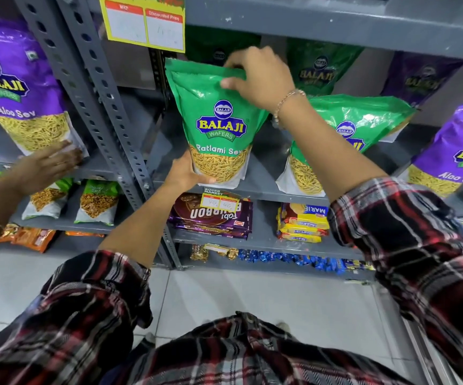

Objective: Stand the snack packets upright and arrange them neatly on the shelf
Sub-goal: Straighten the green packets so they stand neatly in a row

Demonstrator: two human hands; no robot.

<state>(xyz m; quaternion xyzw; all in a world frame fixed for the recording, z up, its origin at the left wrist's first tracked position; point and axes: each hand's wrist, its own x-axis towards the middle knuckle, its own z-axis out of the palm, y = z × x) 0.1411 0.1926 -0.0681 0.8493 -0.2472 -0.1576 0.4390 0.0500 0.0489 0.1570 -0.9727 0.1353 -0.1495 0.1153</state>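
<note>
A green Ratlami Sev packet (pixel 213 126) stands upright at the front of the grey shelf (pixel 261 191). My left hand (pixel 187 173) grips its bottom left corner. My right hand (pixel 258 76) pinches its top edge from above. To its right a second green packet (pixel 347 134) leans over, partly hidden by my right forearm. More green packets (pixel 319 66) stand in shadow at the back. A purple Aloo Sev packet (pixel 458 154) sits at the far right.
Another person's hand (pixel 49 165) touches a purple Aloo Sev packet (pixel 16 87) in the left bay, past the perforated grey upright (pixel 105 107). A yellow price card (pixel 144 22) hangs above. Biscuit packs (pixel 213 218) and small snack bags fill lower shelves. Floor tiles lie below.
</note>
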